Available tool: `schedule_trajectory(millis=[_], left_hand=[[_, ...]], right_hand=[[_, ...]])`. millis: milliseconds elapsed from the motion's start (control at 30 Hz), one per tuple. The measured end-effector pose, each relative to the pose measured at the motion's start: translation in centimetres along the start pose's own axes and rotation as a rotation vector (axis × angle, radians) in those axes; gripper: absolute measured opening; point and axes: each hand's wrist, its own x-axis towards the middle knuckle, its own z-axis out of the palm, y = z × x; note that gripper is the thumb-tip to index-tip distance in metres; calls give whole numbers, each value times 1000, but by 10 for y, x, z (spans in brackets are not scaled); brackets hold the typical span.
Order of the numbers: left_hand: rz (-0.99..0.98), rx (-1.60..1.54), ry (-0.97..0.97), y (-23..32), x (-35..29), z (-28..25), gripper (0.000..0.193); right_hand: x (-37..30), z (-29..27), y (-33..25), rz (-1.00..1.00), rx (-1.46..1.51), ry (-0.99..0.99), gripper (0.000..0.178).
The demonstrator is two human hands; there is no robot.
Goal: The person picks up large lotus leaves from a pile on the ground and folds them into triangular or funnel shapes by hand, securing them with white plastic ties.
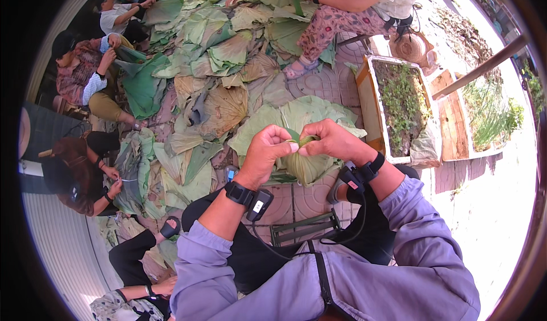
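Green plants (pixel 400 92) in a pale box (pixel 370 109)

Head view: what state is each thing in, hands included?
Gathered leaf, bunched.
Left hand, pinching the leaf.
Right hand, pinching the leaf.
Ground leaves, spread, overlapping, some green, some brown.
White box, open-topped, holding soil and plants.
Wrist straps, fastened.
Jacket sleeves, pushed up.

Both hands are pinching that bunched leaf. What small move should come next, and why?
Perhaps hold with the left fingers and ease the right fingers gently outward: both pinch the bunched leaf close together, leaving little room to work its folds.
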Motion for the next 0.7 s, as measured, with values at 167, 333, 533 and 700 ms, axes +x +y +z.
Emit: schedule_trajectory(millis=[167, 333, 533, 700], left_hand=[[-32, 2, -21, 1, -2, -2, 20], [-46, 6, -39, -3, 0, -6, 22], [-76, -2, -57, -3, 0, -10, 23], [-75, 1, -19, -9, 0, -10, 22]], right_hand=[[-2, -5, -2, -57, -35, -59, 13], [1, -4, 3, -13, -88, -5, 15], [0, -5, 2, -44, -165, 55, 17], [1, -3, 3, -50, -162, 77, 16]])
